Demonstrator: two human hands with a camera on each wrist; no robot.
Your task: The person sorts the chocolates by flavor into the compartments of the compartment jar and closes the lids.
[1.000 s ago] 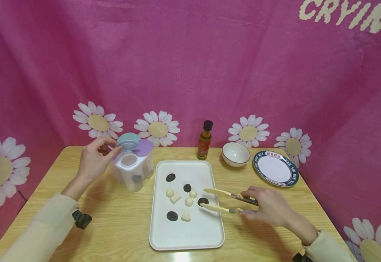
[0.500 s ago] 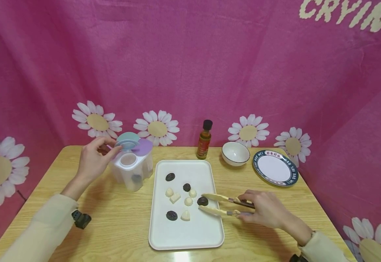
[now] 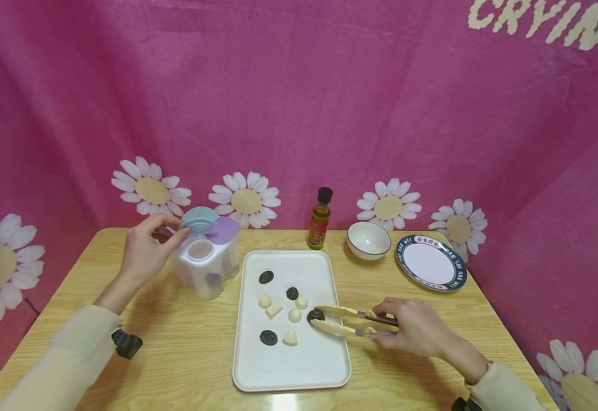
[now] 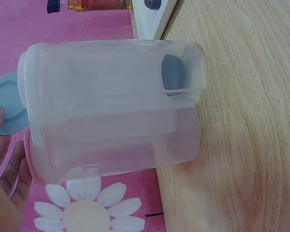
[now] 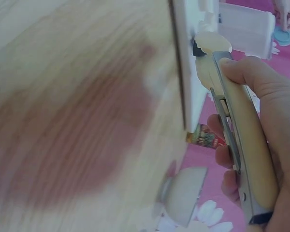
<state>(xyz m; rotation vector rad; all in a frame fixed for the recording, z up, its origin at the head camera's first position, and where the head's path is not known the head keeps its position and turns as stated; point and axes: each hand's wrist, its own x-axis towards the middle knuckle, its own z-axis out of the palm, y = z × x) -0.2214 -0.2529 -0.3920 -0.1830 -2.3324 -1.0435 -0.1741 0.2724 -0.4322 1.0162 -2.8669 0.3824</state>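
My left hand pinches the raised blue-green flip lid of a translucent container; one round opening lies uncovered. Through the wall, a dark oval piece shows at the container's bottom. My right hand grips a pair of tongs with cream-coloured tips. Those tips lie on either side of a dark chocolate on the white tray. Several other dark and white chocolates, including a white square one, lie left of the tongs.
Behind the tray stands a bottle with a black cap. To its right are a white bowl and a dark-rimmed plate. A pink flowered cloth hangs behind the wooden table.
The tongs have moved slightly left and narrowed, their tips coming to both sides of the dark chocolate at the tray's right. My left hand has stayed at the lid.
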